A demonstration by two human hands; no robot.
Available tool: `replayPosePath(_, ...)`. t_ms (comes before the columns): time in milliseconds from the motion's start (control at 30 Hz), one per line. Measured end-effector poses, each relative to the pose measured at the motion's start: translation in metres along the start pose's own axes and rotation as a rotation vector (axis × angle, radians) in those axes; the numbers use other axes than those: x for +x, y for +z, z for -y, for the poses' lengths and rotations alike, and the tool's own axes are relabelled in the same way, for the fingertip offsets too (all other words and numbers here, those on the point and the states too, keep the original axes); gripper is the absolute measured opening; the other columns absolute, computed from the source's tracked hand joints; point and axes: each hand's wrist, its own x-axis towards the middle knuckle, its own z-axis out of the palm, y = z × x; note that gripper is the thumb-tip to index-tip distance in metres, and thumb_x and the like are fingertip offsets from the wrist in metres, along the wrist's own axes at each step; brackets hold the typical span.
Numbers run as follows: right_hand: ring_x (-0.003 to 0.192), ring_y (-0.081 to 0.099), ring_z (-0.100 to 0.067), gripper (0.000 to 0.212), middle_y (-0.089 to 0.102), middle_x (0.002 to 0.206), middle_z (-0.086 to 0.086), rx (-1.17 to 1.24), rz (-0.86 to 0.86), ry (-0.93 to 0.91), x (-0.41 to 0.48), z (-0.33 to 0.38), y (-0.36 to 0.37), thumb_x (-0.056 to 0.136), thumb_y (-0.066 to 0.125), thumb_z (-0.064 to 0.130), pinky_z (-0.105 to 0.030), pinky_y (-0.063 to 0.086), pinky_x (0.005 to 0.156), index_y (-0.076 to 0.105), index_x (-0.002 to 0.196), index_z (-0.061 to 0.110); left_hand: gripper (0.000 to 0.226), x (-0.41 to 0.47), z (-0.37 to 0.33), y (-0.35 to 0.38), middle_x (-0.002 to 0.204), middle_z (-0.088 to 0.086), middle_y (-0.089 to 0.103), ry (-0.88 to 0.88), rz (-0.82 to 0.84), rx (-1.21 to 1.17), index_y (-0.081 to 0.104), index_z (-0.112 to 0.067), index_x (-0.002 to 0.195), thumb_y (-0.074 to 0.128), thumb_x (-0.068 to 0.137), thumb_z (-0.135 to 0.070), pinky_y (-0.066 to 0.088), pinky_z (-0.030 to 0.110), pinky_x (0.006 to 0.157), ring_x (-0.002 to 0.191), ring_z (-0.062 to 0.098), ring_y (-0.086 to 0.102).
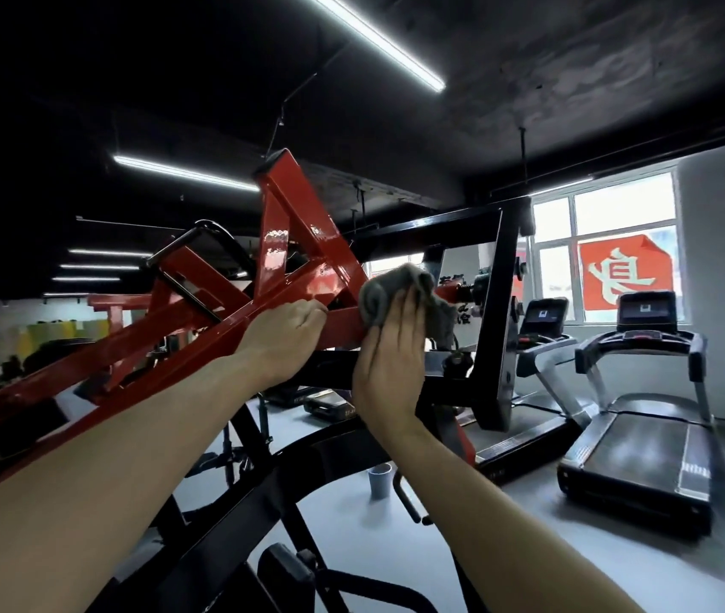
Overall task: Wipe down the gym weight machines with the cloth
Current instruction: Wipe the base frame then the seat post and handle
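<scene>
While the left hand (283, 336) curls its fingers round the shiny red steel arm (294, 241) of the weight machine, the right hand (389, 360) lies flat, fingers straight, and presses the crumpled grey cloth (380, 298) against that same arm. The two hands are just beside each other on the arm, the left one lower down the slope. The cloth is bunched up over the right fingertips, and part of it hangs down on the far side of the hand. Both bare forearms reach up from the bottom of the picture.

The red arm slants up from the lower left to the middle, and more red bars cross it and poke up toward the dark ceiling. Behind the hands stands the machine's black steel frame (491, 369) — a tall post with a bar across the top. More black bars run under the arms, low in the picture.

Down on the pale grey floor (506, 546), a small grey cup (379, 480) sits near the black bars. To the right stands a big black treadmill (635, 449), and a second black treadmill (542, 391) is just beside it, closer to the frame. Behind them is a bright white-framed window (551, 241) with a red banner (622, 276) in it — the banner has a big white sign on it. Long white light strips (378, 39) glow overhead.
</scene>
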Motion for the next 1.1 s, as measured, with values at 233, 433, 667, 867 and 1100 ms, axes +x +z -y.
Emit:
replayPosePath(233, 0.161, 0.002, -0.028, 0.061, 0.01, 0.173, -0.017, 0.057, -0.108, 0.078, -0.018, 0.052, 0.04, 0.107, 0.038, 0.015, -0.051, 0.011, 0.13, 0.018, 0.162, -0.003, 0.045, -0.007, 0.02, -0.005, 0.119, -0.01, 0.065, 0.01, -0.088, -0.229, 0.066, -0.027, 0.119, 0.027, 0.1, -0.039, 0.043, 0.036, 0.101, 0.111, 0.01, 0.057)
replayPosePath(433, 0.146, 0.042, -0.041, 0.048, 0.051, 0.151, -0.026, 0.055, 0.204, -0.396, -0.069, 0.061, 0.057, 0.102, 0.048, 0.016, -0.046, 0.019, 0.129, 0.052, 0.145, -0.006, 0.037, -0.016, 0.033, -0.009, 0.111, 0.0, 0.059, 0.167, -0.368, -0.031, 0.062, -0.012, 0.114, 0.03, 0.103, -0.029, 0.043, 0.034, 0.092, 0.103, 0.015, 0.052)
replayPosePath(667, 0.161, 0.007, -0.031, 0.064, 0.015, 0.171, -0.019, -0.109, 0.086, -0.228, -0.014, -0.012, 0.004, 0.108, 0.032, 0.026, -0.052, 0.008, 0.13, 0.015, 0.164, 0.0, 0.046, -0.023, 0.038, 0.003, 0.126, 0.004, 0.062, 0.208, -0.221, 0.187, 0.063, -0.015, 0.121, 0.027, 0.1, -0.035, 0.034, 0.04, 0.099, 0.117, 0.022, 0.056)
replayPosePath(867, 0.11, 0.066, -0.041, 0.037, 0.069, 0.109, -0.03, 0.05, 0.04, 0.383, 0.016, -0.023, 0.031, 0.091, 0.058, 0.008, -0.049, 0.032, 0.122, 0.065, 0.126, -0.004, 0.041, -0.02, 0.036, -0.002, 0.122, -0.001, 0.061, 0.214, -0.238, 0.137, 0.063, -0.015, 0.122, 0.031, 0.102, -0.032, 0.039, 0.038, 0.1, 0.115, 0.016, 0.053)
replayPosePath(1100, 0.147, 0.044, -0.02, 0.106, 0.039, 0.163, 0.009, 0.411, -0.077, 0.355, -0.029, 0.038, 0.045, 0.069, 0.068, 0.001, -0.044, 0.038, 0.12, 0.029, 0.16, 0.039, 0.037, -0.016, 0.036, -0.016, 0.106, -0.007, 0.06, 0.092, -0.424, -0.115, 0.065, -0.016, 0.108, 0.032, 0.098, -0.03, 0.047, 0.044, 0.096, 0.103, 0.013, 0.056)
